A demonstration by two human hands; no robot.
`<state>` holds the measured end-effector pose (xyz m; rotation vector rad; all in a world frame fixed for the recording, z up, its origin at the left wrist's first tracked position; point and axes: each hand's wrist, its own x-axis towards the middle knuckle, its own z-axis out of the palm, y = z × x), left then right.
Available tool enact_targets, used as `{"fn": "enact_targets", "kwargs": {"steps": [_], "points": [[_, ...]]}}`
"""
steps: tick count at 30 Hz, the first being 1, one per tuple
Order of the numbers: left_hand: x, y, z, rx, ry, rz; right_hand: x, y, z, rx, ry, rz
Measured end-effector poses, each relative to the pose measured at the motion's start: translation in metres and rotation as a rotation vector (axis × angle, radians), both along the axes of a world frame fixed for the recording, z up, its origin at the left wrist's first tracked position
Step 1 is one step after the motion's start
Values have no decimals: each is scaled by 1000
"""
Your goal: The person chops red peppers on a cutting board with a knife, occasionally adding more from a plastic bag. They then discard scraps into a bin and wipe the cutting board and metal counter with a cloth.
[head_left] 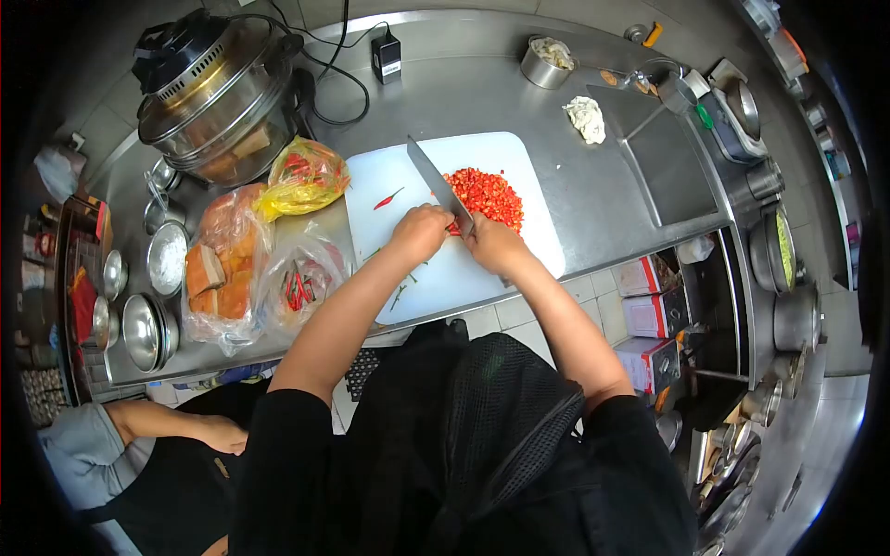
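Observation:
A white cutting board [501,153] lies on the steel counter with a heap of chopped red chillies [489,197] on its right part. My right hand [493,246] is closed round the handle of a knife [434,173], whose long blade points away to the upper left along the heap. My left hand [422,232] is curled beside the blade, its fingertips on red chillies [452,228] that are mostly hidden. One whole red chilli [388,198] lies apart on the board's left side. Green stem bits [400,295] are scattered near its front edge.
At left are a bag of red chillies [298,285], a yellow bag [304,178], bagged orange-brown blocks [227,269], metal bowls [142,334] and a large glass-bodied cooker [222,102]. A pot [549,63] and a sink [667,167] lie right. Another person's hand [221,434] is lower left.

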<state>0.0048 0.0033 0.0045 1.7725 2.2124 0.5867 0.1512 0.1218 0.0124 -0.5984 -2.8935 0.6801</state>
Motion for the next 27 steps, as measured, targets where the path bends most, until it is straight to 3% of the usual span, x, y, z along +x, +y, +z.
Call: {"fn": "enact_targets", "kwargs": {"steps": [1,3,7,9,10,13,15,17,21,24,27], "points": [[2,-3,-3,-8,-1,-6,0,-6,21,-8,-1,-6],[0,1,-3,-10,39,3,-12,-13,95,-368,-429,-144],[2,-2,-5,28,13,21,-2,-21,68,-335,-413,-137],[1,-1,-3,16,24,11,-1,-7,29,-157,-210,-66],[3,-5,-8,5,22,0,-8,-10,60,-341,-386,-130],[0,1,-8,26,28,2,-5,-21,114,-356,-464,-128],[0,-1,-8,47,22,6,-1,-22,74,-321,-449,-118],[1,0,-7,40,5,12,-1,-13,39,-223,-235,-93],[1,-1,-5,24,-9,25,-10,-16,108,-356,-441,-115],[3,-4,-5,59,-24,37,-3,-20,58,-352,-357,-129],[1,-2,-8,54,-24,27,-5,-18,70,-391,-270,-158]]}}
